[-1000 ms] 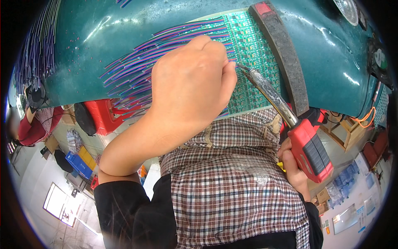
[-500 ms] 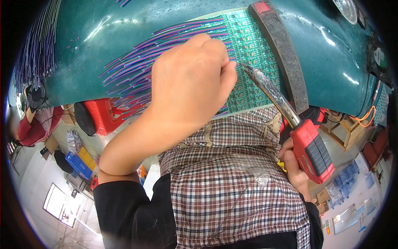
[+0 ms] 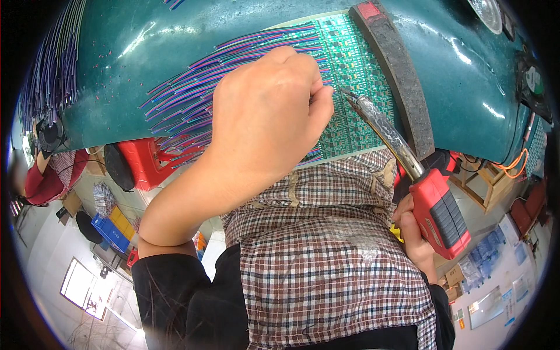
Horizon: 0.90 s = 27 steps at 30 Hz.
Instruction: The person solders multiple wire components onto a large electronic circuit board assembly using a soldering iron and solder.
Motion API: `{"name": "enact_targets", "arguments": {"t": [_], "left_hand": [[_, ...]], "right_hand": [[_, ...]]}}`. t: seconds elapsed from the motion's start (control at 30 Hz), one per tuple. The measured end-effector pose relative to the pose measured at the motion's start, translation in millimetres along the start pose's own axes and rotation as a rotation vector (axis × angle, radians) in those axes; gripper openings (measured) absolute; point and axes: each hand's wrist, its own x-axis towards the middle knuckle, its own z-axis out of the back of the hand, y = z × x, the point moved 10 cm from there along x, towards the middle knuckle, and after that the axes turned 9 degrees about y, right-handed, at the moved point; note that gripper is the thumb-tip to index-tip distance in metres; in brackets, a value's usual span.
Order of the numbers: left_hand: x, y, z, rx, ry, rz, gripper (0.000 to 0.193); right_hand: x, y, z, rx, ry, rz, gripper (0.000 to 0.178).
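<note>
My left hand (image 3: 265, 111) is closed in a pinch above the rows of thin coloured wires (image 3: 186, 81), beside a panel of green circuit boards (image 3: 359, 70). Its fingertips face down and away, so what they hold is hidden. My right hand (image 3: 415, 236) grips a soldering gun (image 3: 440, 213) with a red and black handle and a long, worn metal barrel. The barrel slants up and left over the panel, and its dark tip is just right of my left thumb. Many wires fan out leftward from the panel's left side.
A dark grey bar (image 3: 399, 76) with a red end lies along the panel's right side on the green table mat (image 3: 461, 76). More wires (image 3: 55, 64) hang at the far left, near another person's sleeve (image 3: 44, 184). A red stool (image 3: 143, 163) stands below the table edge.
The soldering gun has shifted very slightly, with its tip staying near my left thumb. My left hand keeps almost the same place and pinch.
</note>
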Motion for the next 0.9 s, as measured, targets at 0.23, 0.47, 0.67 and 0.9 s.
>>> {"name": "enact_targets", "arguments": {"t": [0.23,0.47,0.67,0.9], "left_hand": [[-0.4,0.6,-1.2,-0.007,-0.008,-0.003,0.018],[-0.2,0.7,-1.2,-0.007,-0.006,0.006,0.018],[1.6,1.8,-2.3,-0.011,-0.002,-0.001,0.018],[-2.8,4.3,1.1,-0.002,-0.007,0.009,0.017]], "right_hand": [[2.5,2.4,-3.2,0.022,0.018,0.038,0.022],[-4.9,-2.7,-1.3,-0.029,-0.001,-0.006,0.02],[-13.1,-4.7,3.2,-0.139,-0.062,-0.088,0.016],[-1.8,12.2,81.4,0.084,-0.684,0.261,0.029]]}}
